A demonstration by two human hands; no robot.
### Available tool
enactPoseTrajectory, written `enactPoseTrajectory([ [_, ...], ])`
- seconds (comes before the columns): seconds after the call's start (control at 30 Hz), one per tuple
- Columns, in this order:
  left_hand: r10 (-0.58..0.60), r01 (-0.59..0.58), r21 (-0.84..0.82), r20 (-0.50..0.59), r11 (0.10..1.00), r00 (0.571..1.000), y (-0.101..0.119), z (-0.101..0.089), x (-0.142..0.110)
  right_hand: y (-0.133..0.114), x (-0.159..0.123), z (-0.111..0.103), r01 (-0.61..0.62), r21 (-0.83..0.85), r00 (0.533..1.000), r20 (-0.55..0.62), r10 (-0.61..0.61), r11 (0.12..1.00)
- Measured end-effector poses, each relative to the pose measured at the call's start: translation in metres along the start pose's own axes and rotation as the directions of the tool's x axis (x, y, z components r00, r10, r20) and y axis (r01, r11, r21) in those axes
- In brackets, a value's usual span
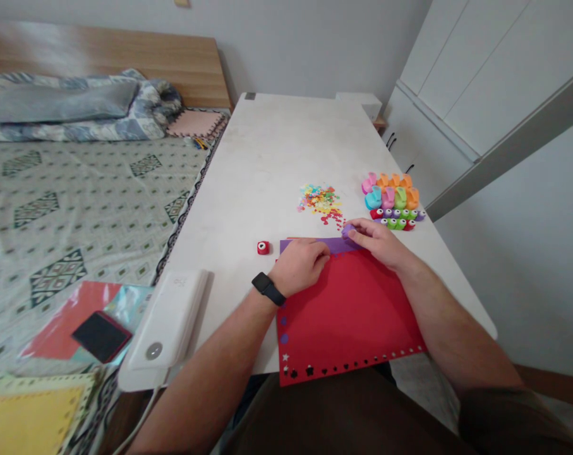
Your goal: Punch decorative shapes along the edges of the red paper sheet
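A red sheet of paper [352,309] lies in front of me, with small shaped holes punched along its near edge and lower left side. A strip of purple paper [339,245] shows beyond its far edge. My left hand [301,264] is curled on the far left part of the sheets, fingertips partly hidden, with a black watch [268,288] on the wrist. Between the fingers of my right hand [377,241] is a small purple craft punch [347,232], at the far edge of the purple paper. A red craft punch [263,247] stands left of the sheets.
Colourful punched paper bits [320,201] are heaped beyond the sheets. Rows of craft punches [394,199] stand at the right. A white laminator-like machine [170,319] with a cord sits on the white table [286,136] at left. A phone [101,336] lies on the bed [110,183].
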State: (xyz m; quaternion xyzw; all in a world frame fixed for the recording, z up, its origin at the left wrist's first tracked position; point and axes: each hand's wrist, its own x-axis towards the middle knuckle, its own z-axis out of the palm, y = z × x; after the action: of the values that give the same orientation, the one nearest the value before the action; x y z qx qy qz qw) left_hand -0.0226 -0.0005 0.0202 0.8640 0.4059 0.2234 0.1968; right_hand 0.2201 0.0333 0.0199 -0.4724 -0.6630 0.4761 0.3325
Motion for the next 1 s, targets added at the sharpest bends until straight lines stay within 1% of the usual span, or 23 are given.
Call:
enactPoseTrajectory([
  [0.07, 0.001, -0.001, -0.003, 0.005, 1.000, 1.000, -0.0003, -0.0001, 0.0001, 0.0012, 0.0006, 0.0028, -0.045, 0.118, 0.999, -0.010, 0.047, 0.992],
  [0.13, 0.002, -0.002, -0.001, 0.007, 1.000, 1.000, -0.0006, 0.0000, 0.0000, 0.0015, 0.0007, 0.0045, -0.091, 0.186, 0.995, -0.011, 0.095, 0.978],
  [0.23, 0.003, -0.003, 0.006, 0.001, 1.000, 1.000, -0.0014, 0.0006, -0.0005, 0.0021, 0.0009, 0.0050, -0.130, 0.248, 0.990, -0.022, 0.139, 0.960],
  [0.4, 0.006, -0.006, 0.009, -0.001, 1.000, 1.000, -0.0032, 0.0020, -0.0011, 0.0030, 0.0029, 0.0051, -0.150, 0.333, 0.985, -0.027, 0.169, 0.931],
  [0.5, 0.005, -0.005, 0.014, -0.002, 1.000, 1.000, -0.0031, 0.0022, -0.0012, 0.0035, 0.0048, 0.0064, -0.125, 0.296, 0.988, -0.048, 0.146, 0.947],
  [0.77, -0.009, 0.009, 0.010, 0.005, 1.000, 1.000, -0.0006, 0.0002, -0.0008, 0.0033, 0.0072, 0.0108, -0.059, 0.094, 0.986, -0.153, 0.073, 0.994],
  [0.87, -0.011, 0.011, 0.010, 0.004, 1.000, 1.000, -0.0007, 0.0000, -0.0010, 0.0030, 0.0075, 0.0114, -0.026, 0.072, 0.984, -0.172, 0.038, 0.997],
  [1.0, -0.007, 0.007, 0.009, 0.001, 1.000, 1.000, -0.0006, -0.0002, -0.0015, 0.0042, 0.0086, 0.0114, -0.029, 0.068, 0.978, -0.203, 0.042, 0.997],
])
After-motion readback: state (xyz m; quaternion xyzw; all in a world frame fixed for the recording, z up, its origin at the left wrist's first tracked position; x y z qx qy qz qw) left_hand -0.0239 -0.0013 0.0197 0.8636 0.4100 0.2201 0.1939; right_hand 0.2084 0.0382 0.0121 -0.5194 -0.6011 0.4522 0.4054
